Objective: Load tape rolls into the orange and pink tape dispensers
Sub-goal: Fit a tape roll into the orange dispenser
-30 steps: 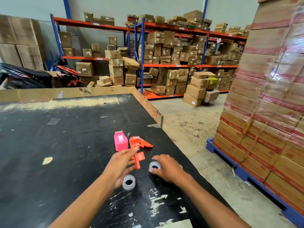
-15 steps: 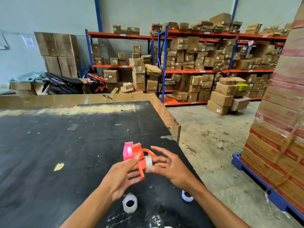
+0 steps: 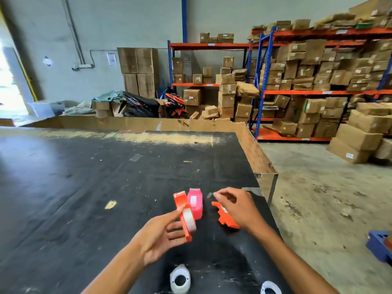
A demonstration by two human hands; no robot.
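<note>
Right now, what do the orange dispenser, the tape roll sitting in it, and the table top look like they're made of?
Orange dispenser: looks like moulded plastic, uniformly bright with thin hard edges.
Tape roll in it: seems to be clear or whitish plastic tape, translucent and slightly glossy.
Table top: probably a black-coated board, matte, with scuffs and pale worn patches; its core isn't visible.

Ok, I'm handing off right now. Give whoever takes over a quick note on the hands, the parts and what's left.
Left hand: holds the orange dispenser body, with a tape roll seated in it.
Right hand: over the loose orange cover on the table; grip unclear.
Pink dispenser: stands just behind the orange body; whether it's loaded can't be told.
Two spare rolls lie at the near edge.
Left: close the orange one, then check the pink.
</note>
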